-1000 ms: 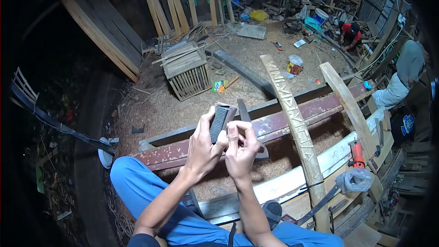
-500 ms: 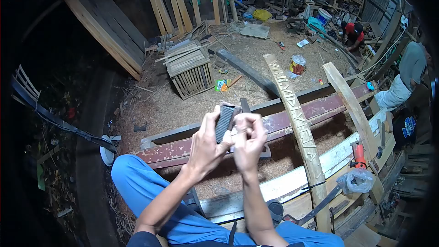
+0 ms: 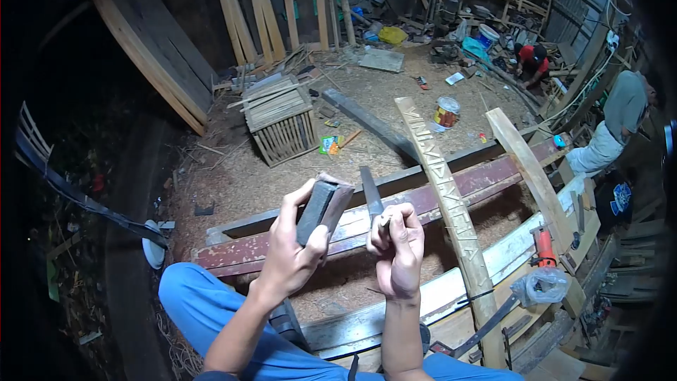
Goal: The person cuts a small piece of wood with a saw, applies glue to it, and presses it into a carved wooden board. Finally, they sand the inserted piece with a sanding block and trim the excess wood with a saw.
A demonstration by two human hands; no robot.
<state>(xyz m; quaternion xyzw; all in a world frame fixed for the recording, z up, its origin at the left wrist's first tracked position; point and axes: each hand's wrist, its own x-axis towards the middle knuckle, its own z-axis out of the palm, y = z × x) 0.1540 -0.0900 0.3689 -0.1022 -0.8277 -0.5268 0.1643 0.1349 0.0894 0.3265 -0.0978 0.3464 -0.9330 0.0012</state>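
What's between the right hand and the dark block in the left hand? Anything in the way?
Nothing visible blocks the gap between the right hand and the dark block in the left hand. A flat blade shows between them in view, but looks lower down, beyond the hands.

And here, on the carved board (image 3: 451, 204), a run of angular capital letters is seen, with V- and N-like shapes near the top; the full wording cannot be read reliably. Just beside its upper part, colourful labelling is shown on the can (image 3: 446, 114), too small to read. Well left of it, the packet's (image 3: 330, 145) print is lost too.
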